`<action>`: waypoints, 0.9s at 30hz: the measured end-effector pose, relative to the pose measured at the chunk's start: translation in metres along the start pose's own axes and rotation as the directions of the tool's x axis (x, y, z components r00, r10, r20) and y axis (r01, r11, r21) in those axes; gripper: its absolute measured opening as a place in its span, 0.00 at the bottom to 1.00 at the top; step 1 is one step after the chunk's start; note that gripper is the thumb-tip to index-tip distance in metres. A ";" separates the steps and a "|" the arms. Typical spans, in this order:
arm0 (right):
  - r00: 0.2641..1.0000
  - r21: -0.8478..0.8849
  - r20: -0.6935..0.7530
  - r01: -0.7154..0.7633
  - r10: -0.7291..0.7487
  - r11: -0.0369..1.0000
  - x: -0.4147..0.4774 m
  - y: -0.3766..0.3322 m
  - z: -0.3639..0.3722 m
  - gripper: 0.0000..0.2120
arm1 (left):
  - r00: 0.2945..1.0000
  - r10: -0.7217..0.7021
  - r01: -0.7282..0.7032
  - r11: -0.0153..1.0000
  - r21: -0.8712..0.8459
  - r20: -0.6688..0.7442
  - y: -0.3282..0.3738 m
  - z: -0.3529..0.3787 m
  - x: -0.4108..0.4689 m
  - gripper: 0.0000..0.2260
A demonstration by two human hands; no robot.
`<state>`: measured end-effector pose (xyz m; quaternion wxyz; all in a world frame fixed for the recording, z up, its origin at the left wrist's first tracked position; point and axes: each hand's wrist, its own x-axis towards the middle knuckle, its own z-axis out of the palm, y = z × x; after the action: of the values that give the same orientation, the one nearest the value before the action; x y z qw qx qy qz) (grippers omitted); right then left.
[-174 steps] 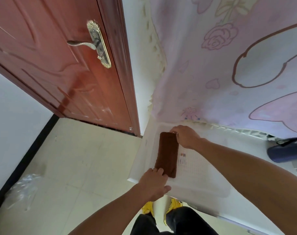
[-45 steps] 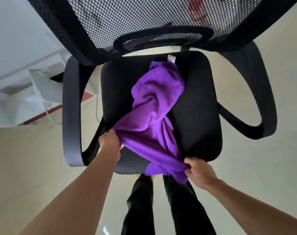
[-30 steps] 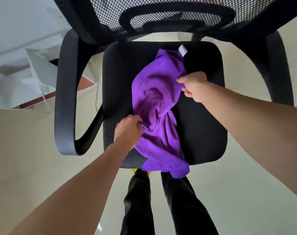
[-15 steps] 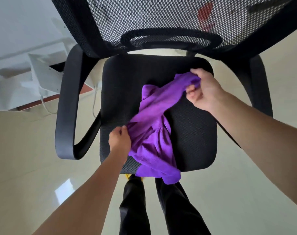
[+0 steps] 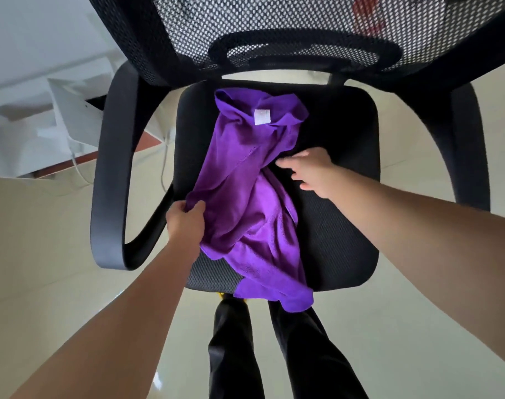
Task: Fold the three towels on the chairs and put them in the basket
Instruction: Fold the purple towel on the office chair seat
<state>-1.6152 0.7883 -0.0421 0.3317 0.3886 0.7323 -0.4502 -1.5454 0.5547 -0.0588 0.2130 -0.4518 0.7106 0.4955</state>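
The biggest thing in front of you is the black chair (image 5: 346, 214), which fills the middle and top of the frame, with its mesh back across the top and its arms curving down both sides. You are using its seat like a small worktop, I think, because it is flat and gives the cloth a place to lie while you spread it. The purple towel (image 5: 245, 197) lies down the middle of the seat, from the back edge near the top of the frame to the front edge, where one corner hangs over just above your legs. It is soft, wrinkled and twisted, not flat yet, and not folded. A small white tag (image 5: 262, 116) shows near its top end. Your left hand (image 5: 185, 223), in the middle left of the frame, has its grip closed on the towel's left edge, likely to hold that side so you can pull it wide. Your right hand (image 5: 310, 171), at the middle right, is open with fingers spread, touching or just beside the towel's right edge, holding nothing. No basket is in view.
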 end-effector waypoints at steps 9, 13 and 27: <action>0.945 -0.429 -0.266 0.060 -0.190 0.901 -0.004 0.061 -0.039 0.10 | 1.000 0.001 -0.003 0.998 0.062 0.028 0.002 0.003 -0.011 0.09; 0.944 -0.588 -0.331 -0.191 -0.018 0.786 -0.031 0.123 -0.103 0.13 | 0.995 -0.043 0.027 0.987 0.158 0.096 -0.017 0.009 -0.009 0.12; 0.929 -0.399 -0.367 -0.107 -0.051 0.911 0.012 0.084 -0.071 0.23 | 0.951 0.302 -0.294 0.838 0.461 0.057 0.023 0.035 -0.019 0.10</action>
<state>-1.5580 0.8808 -0.0593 0.2689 0.3981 0.8540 -0.1997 -1.5609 0.5965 -0.0471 0.2286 -0.2761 0.8717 0.3342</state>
